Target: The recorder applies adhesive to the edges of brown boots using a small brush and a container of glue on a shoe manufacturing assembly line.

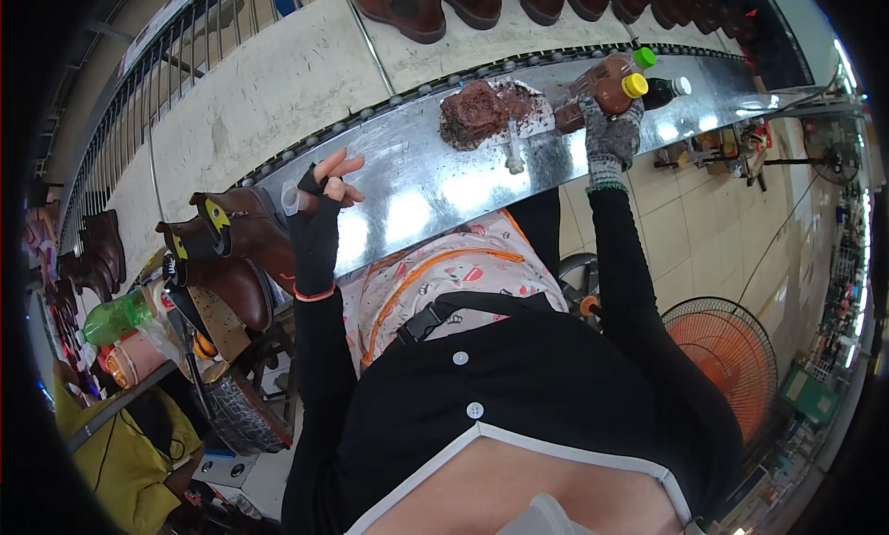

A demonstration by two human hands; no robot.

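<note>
My right hand (pixel 612 135), in a grey knitted glove with dark stains, is closed around a clear bottle of brown liquid with a yellow cap (pixel 635 86). Behind it stand a similar bottle with a green cap (pixel 644 58) and a dark bottle with a white cap (pixel 681 86). My left hand (pixel 326 197) wears a black fingerless glove and is raised over the metal ledge, its bare fingers apart and slightly bent. A small translucent cup-like piece (pixel 294 199) shows at its left side; whether it sits on the thumb is unclear. Between my hands lies a brown-stained sponge-like lump (pixel 474 113).
Brown boots (pixel 243 222) stand left of my left hand. More boots (pixel 472 0) line the far side of the pale conveyor (pixel 250 100). A white-handled brush-like tool (pixel 515 151) lies on the metal ledge (pixel 398 201). An orange fan (pixel 718 359) stands at right.
</note>
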